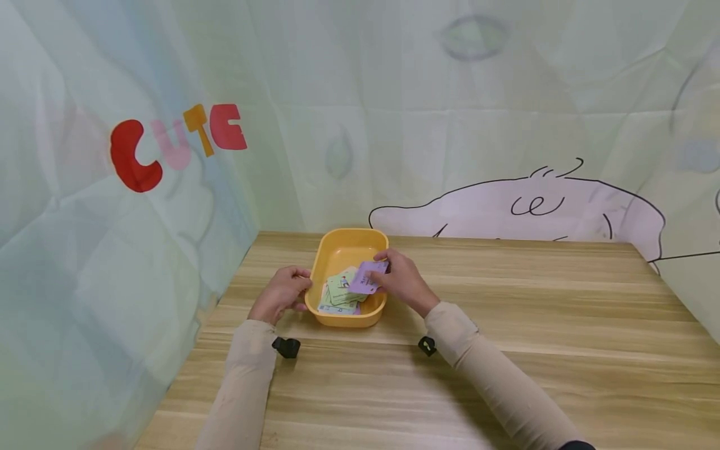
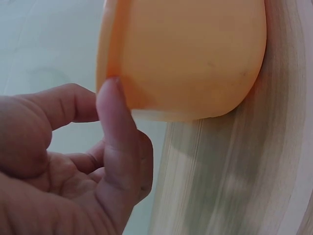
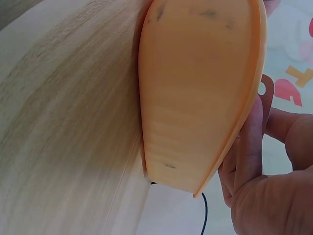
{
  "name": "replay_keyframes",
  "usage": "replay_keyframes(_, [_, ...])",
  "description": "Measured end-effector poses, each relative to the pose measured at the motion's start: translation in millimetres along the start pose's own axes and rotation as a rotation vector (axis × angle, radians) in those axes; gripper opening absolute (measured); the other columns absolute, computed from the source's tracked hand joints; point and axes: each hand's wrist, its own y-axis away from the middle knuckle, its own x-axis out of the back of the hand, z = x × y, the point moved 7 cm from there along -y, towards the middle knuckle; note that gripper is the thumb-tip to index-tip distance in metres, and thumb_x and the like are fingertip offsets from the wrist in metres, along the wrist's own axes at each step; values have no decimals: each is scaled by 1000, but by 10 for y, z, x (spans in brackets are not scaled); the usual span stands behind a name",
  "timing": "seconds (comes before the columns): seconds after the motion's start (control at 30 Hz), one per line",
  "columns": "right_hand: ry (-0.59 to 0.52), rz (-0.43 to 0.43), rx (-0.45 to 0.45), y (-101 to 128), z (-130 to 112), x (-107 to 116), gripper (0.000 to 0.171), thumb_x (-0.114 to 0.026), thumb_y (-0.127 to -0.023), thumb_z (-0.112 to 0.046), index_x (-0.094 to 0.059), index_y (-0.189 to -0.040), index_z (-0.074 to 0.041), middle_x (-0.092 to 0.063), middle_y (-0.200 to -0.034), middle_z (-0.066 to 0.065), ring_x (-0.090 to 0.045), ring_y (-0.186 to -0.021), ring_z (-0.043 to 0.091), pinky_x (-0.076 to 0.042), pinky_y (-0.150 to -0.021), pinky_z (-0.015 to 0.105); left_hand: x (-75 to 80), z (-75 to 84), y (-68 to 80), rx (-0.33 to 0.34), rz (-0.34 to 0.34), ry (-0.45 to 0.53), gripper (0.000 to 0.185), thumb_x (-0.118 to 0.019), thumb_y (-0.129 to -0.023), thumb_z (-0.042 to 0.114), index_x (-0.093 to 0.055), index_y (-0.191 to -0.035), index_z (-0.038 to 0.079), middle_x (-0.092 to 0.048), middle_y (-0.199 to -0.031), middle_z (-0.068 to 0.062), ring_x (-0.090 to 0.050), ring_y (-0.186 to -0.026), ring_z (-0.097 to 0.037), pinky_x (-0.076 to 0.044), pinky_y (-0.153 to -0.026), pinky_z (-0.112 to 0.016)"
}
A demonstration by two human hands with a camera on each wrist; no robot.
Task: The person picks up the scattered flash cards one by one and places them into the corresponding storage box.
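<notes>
A yellow plastic tub (image 1: 345, 320) stands on the wooden table, with several printed cards (image 1: 340, 292) in pale green and other pastel colours lying loosely in its near half. At its left side, my left hand (image 1: 284, 292) pinches the rim between thumb and finger; the left wrist view shows this grip on the tub wall (image 2: 186, 58) close up. Above the right rim, my right hand (image 1: 406, 282) holds a purple card (image 1: 364, 281) over the pile. Part of that card shows past the rim in the right wrist view, where a hole (image 3: 262, 88) pierces its corner.
The wood-grain table (image 1: 506, 300) extends widely to the right of the tub. Behind and to the left hangs a pale cloth (image 1: 315, 125) with coloured letters and a cartoon drawing. Both forearms wear beige sleeves, with small black devices (image 1: 287, 347) at the wrists.
</notes>
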Motion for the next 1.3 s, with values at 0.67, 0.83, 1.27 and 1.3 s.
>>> replay_keyframes(0.67, [-97, -47, 20, 79, 6, 116, 42, -71, -96, -16, -57, -132, 2, -60, -101, 12, -70, -88, 21, -64, -76, 36, -11, 10, 4, 5, -2, -15, 30, -53, -104, 13, -54, -131, 0, -57, -116, -17, -60, -90, -22, -61, -62, -29])
replay_keyframes(0.83, [-112, -41, -1, 153, 29, 235, 42, -68, -99, -19, -56, -133, 1, -62, -108, 13, -69, -94, 24, -63, -82, 41, 4, -5, 19, 9, 5, -24, 31, -53, -104, 14, -54, -132, 0, -58, -116, -17, -60, -91, -22, -61, -63, -30])
replay_keyframes(1.27, [-11, 36, 60, 381, 37, 790, 41, -62, -102, -31, -59, -133, -4, -64, -115, 18, -72, -98, 34, -63, -81, 37, 198, 402, 162, -167, 192, -435, 37, -52, -101, 26, -55, -127, 0, -63, -117, -20, -62, -95, -30, -57, -75, -38])
replay_keyframes(1.3, [3, 49, 75, 398, 27, 843, 41, -61, -102, -30, -59, -133, -3, -64, -116, 18, -72, -98, 33, -63, -81, 38, 203, 471, 172, -201, 217, -487, 38, -52, -100, 25, -56, -127, -1, -64, -117, -20, -62, -95, -31, -56, -77, -39])
